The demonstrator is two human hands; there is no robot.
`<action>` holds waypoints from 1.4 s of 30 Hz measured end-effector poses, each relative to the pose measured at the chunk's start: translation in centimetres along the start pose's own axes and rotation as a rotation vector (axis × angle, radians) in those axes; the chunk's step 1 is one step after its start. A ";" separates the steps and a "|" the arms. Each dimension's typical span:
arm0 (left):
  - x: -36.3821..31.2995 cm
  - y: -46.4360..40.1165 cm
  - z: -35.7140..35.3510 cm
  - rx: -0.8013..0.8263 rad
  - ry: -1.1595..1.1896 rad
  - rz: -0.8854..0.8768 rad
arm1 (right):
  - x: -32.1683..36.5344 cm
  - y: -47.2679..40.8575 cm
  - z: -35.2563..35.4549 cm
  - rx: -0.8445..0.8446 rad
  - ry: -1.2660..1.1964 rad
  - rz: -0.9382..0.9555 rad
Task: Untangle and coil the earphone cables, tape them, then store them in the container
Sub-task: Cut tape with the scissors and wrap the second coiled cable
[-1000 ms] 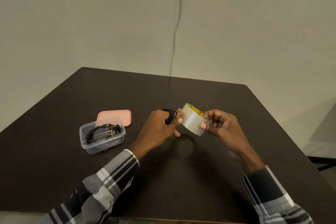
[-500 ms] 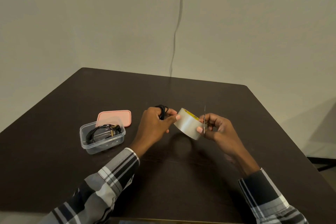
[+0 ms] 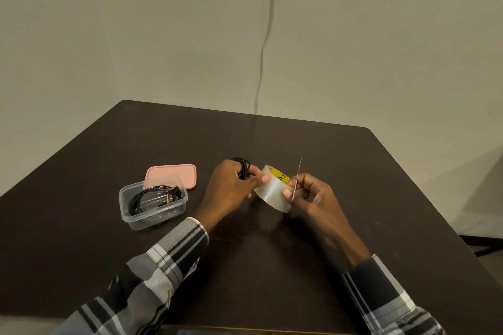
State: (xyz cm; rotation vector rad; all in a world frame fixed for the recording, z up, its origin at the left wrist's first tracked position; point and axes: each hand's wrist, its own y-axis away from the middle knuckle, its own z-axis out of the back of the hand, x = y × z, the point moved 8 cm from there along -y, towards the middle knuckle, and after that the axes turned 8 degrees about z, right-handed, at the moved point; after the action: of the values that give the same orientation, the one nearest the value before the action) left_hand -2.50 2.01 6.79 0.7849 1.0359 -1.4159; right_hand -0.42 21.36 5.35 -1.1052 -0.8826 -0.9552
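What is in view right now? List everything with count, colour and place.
tape roll: one, clear with yellow core, held between both hands above the table
scissors: one, metal blades, in the right hand's grip at the roll
coiled earphone cable: one, black, in the left hand's grip
container: one, clear plastic, left on the table, holding coiled black cables
lid: one, pink, flat behind the container
table: one, dark brown
wall cord: one, grey, hanging behind the table
left hand: plaid sleeve
right hand: plaid sleeve
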 end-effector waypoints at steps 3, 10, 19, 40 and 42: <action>0.4 0.3 -0.5 -0.008 -0.023 -0.009 | -0.6 -0.4 0.1 -0.032 0.182 0.013; 2.7 0.4 -1.5 -0.029 0.181 0.104 | -0.8 -0.8 -0.3 -0.093 0.517 0.108; 2.6 -0.8 -0.9 0.018 0.271 0.143 | 0.2 -1.5 -2.1 -0.037 0.173 0.139; 0.3 -0.6 -0.3 -0.115 0.068 0.027 | -0.3 -1.3 -1.4 -0.111 -0.016 0.150; 0.3 -0.5 -0.3 -0.124 0.062 0.020 | -0.4 -1.3 -1.4 -0.112 -0.021 0.150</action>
State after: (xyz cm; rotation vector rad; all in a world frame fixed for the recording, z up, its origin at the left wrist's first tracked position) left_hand -3.04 2.18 6.45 0.7505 1.1489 -1.3043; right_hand -1.62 19.90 5.09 -1.2616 -0.7586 -0.8780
